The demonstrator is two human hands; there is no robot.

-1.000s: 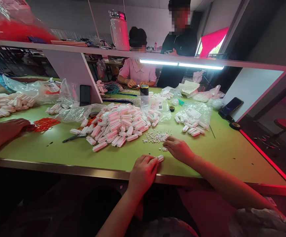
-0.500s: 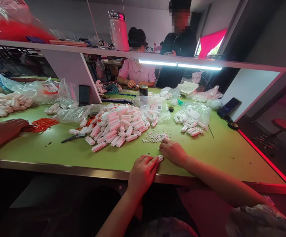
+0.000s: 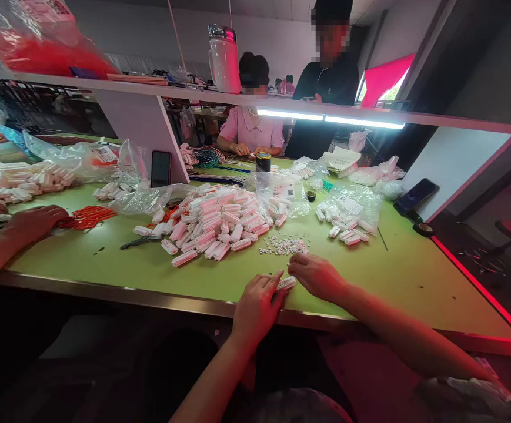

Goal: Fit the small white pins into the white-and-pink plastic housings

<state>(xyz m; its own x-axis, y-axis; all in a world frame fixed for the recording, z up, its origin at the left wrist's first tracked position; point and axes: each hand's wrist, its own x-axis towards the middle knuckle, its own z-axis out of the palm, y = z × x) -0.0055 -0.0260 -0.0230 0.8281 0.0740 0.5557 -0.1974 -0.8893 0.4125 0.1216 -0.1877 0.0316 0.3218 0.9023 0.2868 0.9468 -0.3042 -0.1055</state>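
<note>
My left hand (image 3: 259, 301) is closed on a white plastic connector housing (image 3: 286, 283) near the table's front edge; its rows of small openings face up. My right hand (image 3: 314, 275) is just above and to the right, its fingertips pinched together close to the housing. Whatever lies between those fingertips is too small to make out. Beyond my right hand is a scatter of tiny white pieces (image 3: 281, 245). A large pile of similar white housings (image 3: 220, 220) covers the middle of the table, left of the tiny pieces.
A dark-bladed tool (image 3: 140, 241) lies left of the pile. Clear bags (image 3: 356, 202) with more housings sit behind. A phone (image 3: 418, 194) and a tape roll (image 3: 423, 229) are at right. A co-worker's hand (image 3: 39, 223) is at left, near orange strips (image 3: 90, 217). A lit shelf (image 3: 449, 122) spans above.
The view has shifted slightly, so everything sits a little further right. More of the housing's top shows beyond my left fingers. My right hand stays pinched close by.
</note>
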